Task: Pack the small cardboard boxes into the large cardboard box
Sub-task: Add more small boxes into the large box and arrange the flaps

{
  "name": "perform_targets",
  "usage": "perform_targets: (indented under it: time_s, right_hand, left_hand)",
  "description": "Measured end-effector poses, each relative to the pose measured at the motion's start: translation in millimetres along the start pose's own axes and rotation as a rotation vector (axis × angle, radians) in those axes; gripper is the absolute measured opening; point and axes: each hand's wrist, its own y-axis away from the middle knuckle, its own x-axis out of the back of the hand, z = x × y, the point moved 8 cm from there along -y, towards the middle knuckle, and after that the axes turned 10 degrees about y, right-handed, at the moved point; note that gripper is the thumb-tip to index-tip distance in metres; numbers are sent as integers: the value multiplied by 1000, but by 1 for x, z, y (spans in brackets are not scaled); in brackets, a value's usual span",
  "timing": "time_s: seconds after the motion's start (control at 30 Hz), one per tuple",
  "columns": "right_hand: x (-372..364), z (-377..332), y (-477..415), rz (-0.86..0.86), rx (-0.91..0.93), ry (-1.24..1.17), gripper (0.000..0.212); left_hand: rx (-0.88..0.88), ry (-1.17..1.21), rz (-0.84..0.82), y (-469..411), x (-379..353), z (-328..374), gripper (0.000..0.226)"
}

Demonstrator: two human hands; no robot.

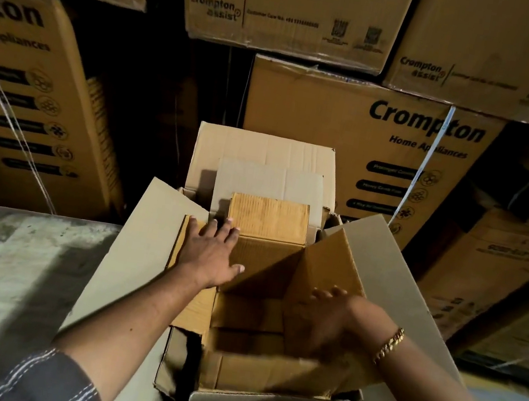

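left hand [213, 254] lies flat, fingers spread, on a small box [269, 218] in the large box [147, 233], while the blurry right hand [327, 318] looks spread beside an upright small box just ahead.

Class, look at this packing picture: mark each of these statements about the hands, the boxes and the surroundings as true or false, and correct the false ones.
1. The left hand lies flat, fingers spread, on a small box in the large box. True.
2. The right hand wears a glove. False: it is bare, with a gold bracelet at the wrist.
3. The large box's flaps are taped shut. False: they stand open.
4. Printed cartons are stacked behind the large box. True.
5. The large box holds nothing. False: small boxes are inside.
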Motion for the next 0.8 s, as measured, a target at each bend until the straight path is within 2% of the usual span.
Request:
perform_targets:
  time_s: [0.13, 0.3, 0.43, 0.6, 0.73, 0.8]
  right_hand:
    - [-55, -23, 15, 41, -88, 40, 112]
    - [-75, -22, 22, 110, -119, -32, 121]
    - [-66, -29, 39, 176, -116, -128, 130]
    - [-69, -26, 71, 291, -230, -151, 134]
    - [-79, -23, 76, 375, -387, -137, 143]
    - [-83, -23, 78, 411, -402, -161, 142]
  left_hand:
    - [19, 10, -3, 8, 2, -3, 85]
    - [33, -49, -13, 9, -2, 0, 93]
    - [36, -59, -17, 18, 0, 5, 91]
    - [50, -9, -34, 76, 2, 21, 93]
    - [54, 29, -43, 145, 5, 31, 114]
    - [48, 52, -51, 174, 0, 34, 108]
